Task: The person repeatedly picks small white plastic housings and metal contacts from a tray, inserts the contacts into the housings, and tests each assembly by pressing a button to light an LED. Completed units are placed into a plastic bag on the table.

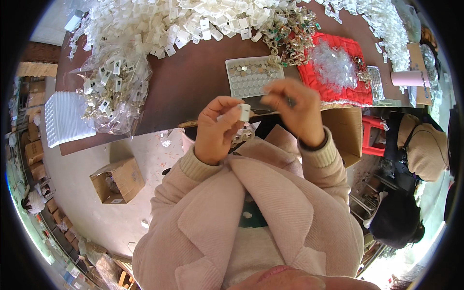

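Between the thumb and fingers of my left hand (217, 129) is a small white plastic jewelry card (245, 112) with a dark slot. To its right, my right hand (298, 110) is raised in a pinch, slightly blurred; what its fingertips hold, if anything, is too small to make out. Several gold-toned loops (243, 137) show just below the left fingers, partly hidden. Beyond both hands, a white tray (233, 89) with round hollows lies on the brown table (188, 79), small round pieces in its far rows.
A heap of white cards (179, 26) covers the table's far side, beside a tangle of gold-toned jewelry (292, 36). Clear wrappers (333, 65) lie on red cloth (357, 48). At left are a filled plastic bag (113, 92) and stacked white trays (70, 118). Cardboard box (128, 179) stands below.
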Motion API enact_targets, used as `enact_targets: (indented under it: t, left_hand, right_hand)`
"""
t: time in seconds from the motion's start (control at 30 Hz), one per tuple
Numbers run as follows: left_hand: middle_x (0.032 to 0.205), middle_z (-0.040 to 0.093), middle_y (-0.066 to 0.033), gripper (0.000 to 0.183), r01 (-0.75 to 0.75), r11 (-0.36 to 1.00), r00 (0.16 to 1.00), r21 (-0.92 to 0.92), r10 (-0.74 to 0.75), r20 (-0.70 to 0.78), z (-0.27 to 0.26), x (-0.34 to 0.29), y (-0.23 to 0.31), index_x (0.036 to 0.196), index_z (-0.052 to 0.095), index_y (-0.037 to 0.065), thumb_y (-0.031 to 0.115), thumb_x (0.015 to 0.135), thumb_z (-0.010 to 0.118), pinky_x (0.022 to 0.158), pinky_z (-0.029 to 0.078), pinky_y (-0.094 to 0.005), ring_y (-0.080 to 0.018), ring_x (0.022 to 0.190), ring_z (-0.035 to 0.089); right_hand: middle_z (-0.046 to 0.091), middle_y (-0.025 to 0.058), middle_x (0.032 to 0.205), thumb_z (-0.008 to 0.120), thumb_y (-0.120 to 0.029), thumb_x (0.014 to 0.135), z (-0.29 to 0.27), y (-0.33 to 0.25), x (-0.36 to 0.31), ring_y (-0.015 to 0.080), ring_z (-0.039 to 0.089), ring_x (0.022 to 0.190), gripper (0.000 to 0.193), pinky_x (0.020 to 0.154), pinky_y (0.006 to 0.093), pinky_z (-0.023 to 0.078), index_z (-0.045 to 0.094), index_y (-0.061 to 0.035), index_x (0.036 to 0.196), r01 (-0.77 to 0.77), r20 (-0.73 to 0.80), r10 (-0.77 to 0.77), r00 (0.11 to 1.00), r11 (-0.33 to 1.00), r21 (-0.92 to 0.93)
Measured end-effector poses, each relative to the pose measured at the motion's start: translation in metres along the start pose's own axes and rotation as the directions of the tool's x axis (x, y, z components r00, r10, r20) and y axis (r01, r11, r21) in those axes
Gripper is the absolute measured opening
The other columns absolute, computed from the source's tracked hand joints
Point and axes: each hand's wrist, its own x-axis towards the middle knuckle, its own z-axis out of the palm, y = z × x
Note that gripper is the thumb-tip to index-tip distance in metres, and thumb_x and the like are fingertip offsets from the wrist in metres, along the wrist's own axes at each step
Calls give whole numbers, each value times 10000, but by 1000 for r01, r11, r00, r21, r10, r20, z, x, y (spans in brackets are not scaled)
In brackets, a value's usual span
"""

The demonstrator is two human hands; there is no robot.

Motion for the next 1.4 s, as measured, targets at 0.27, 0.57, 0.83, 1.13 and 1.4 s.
enact_targets:
  t: [0.27,0.57,0.83,1.13,1.4]
  left_hand:
    - [961,603,-105,279,8,990,997,-143,3,74,-8,10,0,1116,611,8,256,1013,536,409,293,-175,-134,682,538]
    - [933,606,-83,145,7,999,997,-54,-3,82,-5,11,1,1032,628,11,149,1003,594,399,267,-171,-92,583,481]
    - [929,659,-51,222,-257,918,965,303,262,24,19,4,14,1158,646,-34,60,957,666,479,298,-165,-24,583,441]
    - [728,612,4,175,-275,846,954,456,298,23,14,-8,22,1098,683,-54,32,946,680,514,356,-178,-20,570,460]
    - [749,640,-7,173,-304,811,949,500,305,81,15,-11,24,1098,688,-46,29,943,679,529,386,-172,-21,590,492]
  right_hand:
    - [669,114,1014,719,-36,809,0,74,27,321,653,939,244,768,406,541,702,-79,1049,-16,-150,-64,987,878,-478]
    - [710,97,971,765,-41,801,-29,49,40,315,653,935,196,883,399,499,699,-64,984,9,-392,-110,913,968,-250]
    - [686,56,886,764,4,751,-4,-20,18,246,671,856,233,983,480,490,682,-57,960,525,47,-534,844,806,-271]
    - [664,45,870,781,-39,741,16,-24,3,224,651,824,289,968,450,498,701,-46,1019,460,51,-457,888,879,-122]
    - [677,40,895,777,-41,760,19,-20,0,227,657,834,269,993,466,476,661,-53,1003,430,47,-428,903,898,-97]
